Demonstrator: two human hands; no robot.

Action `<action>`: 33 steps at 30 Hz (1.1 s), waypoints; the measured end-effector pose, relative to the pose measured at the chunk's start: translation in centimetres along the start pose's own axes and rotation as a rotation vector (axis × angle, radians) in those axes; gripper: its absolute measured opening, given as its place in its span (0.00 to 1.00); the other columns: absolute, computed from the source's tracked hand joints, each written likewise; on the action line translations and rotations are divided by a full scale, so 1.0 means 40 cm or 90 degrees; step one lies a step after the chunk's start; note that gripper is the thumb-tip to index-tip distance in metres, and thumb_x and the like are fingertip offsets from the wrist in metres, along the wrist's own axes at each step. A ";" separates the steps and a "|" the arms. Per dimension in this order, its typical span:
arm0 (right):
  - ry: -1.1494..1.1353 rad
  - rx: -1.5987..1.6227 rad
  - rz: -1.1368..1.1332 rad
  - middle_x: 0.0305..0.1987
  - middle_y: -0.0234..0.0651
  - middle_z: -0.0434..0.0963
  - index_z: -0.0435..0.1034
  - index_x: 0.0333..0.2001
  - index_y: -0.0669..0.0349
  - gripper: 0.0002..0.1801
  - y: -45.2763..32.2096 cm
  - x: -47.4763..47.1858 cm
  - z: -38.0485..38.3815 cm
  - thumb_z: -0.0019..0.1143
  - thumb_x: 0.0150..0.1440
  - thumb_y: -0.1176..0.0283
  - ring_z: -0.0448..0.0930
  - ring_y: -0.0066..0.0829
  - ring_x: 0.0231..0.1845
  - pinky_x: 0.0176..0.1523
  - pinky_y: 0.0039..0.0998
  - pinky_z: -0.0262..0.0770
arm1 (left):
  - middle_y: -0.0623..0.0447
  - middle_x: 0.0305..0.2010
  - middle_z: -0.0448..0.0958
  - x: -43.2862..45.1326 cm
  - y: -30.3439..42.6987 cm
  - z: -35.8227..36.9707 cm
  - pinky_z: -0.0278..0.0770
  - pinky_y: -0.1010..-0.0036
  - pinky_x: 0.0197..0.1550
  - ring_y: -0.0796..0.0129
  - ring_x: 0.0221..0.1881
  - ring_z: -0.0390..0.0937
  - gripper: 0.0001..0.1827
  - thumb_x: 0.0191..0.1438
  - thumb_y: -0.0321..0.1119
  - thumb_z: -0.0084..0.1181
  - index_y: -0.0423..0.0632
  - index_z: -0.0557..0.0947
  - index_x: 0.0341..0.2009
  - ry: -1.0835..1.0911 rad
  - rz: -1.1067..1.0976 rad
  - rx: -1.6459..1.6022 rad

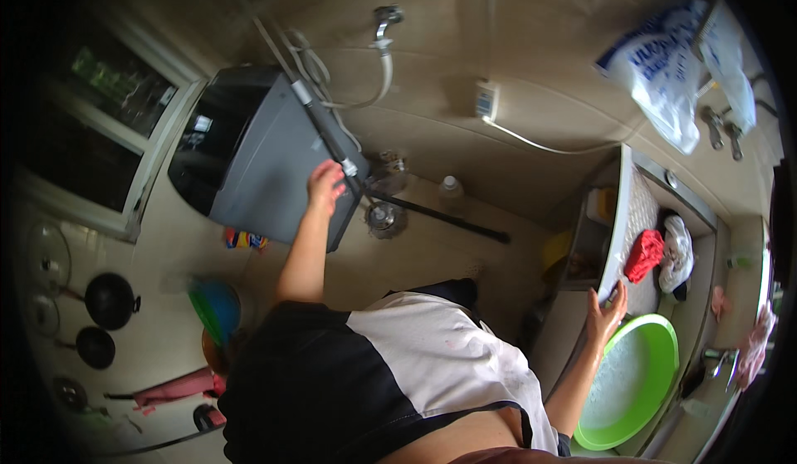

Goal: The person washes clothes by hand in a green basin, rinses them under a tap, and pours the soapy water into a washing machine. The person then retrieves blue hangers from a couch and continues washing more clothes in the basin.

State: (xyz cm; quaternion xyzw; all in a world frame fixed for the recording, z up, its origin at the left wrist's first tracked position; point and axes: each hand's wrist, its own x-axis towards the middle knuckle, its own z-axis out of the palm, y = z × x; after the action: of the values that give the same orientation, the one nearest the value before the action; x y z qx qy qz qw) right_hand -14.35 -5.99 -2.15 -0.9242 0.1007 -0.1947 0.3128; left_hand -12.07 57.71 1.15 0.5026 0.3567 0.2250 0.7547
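My left hand (pixel 326 185), its fingers loosely curled and apart, is beside the grey pole (pixel 324 131) leaning by the dark grey washing machine (pixel 268 159). Whether the fingertips touch the pole is unclear, but they are not wrapped around it. With fingers spread, my right hand (pixel 606 316) is at the front edge of the sink counter (pixel 613 258). Just beside that wrist, a bright green basin (pixel 669 346) holds cloudy, sudsy water. A bunched red cloth (pixel 645 255) and a white-and-dark cloth bundle (pixel 677 253) lie on the counter beyond.
A floor drain (pixel 381 216), a dark rod (pixel 448 210) and a capped plastic bottle (pixel 450 191) are on the floor. Plastic bags (pixel 666 78) hang at right. A faucet (pixel 721 359) stands behind the basin. Pans (pixel 112 300) and coloured basins (pixel 215 311) are at left.
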 end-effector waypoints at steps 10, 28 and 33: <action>0.024 -0.253 0.004 0.47 0.52 0.67 0.58 0.52 0.67 0.35 0.060 -0.065 0.012 0.60 0.45 0.59 0.66 0.48 0.50 0.53 0.38 0.61 | 0.52 0.52 0.64 0.304 0.237 -0.291 0.60 0.63 0.50 0.62 0.54 0.61 0.18 0.49 0.29 0.50 0.48 0.67 0.46 0.173 0.123 -0.397; -0.146 -0.425 0.359 0.65 0.50 0.43 0.38 0.62 0.64 0.59 -0.104 -0.133 0.030 0.65 0.34 0.54 0.45 0.44 0.66 0.66 0.40 0.40 | 0.54 0.48 0.61 0.376 0.368 -0.245 0.56 0.65 0.49 0.65 0.47 0.60 0.28 0.45 0.52 0.57 0.52 0.65 0.45 0.261 0.241 -0.304; -0.163 -0.668 0.398 0.65 0.51 0.43 0.37 0.62 0.65 0.59 0.189 -0.115 -0.010 0.65 0.34 0.54 0.43 0.44 0.66 0.66 0.37 0.38 | 0.61 0.30 0.61 0.417 0.377 -0.194 0.57 0.80 0.33 0.78 0.29 0.56 0.16 0.48 0.36 0.58 0.50 0.70 0.41 0.268 0.472 -0.171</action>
State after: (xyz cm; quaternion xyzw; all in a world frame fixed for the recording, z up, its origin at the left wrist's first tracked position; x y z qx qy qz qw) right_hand -19.17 -10.72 -7.92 -0.8976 0.4102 0.0941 -0.1311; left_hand -6.95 79.94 7.94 0.4375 0.2659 0.6218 0.5927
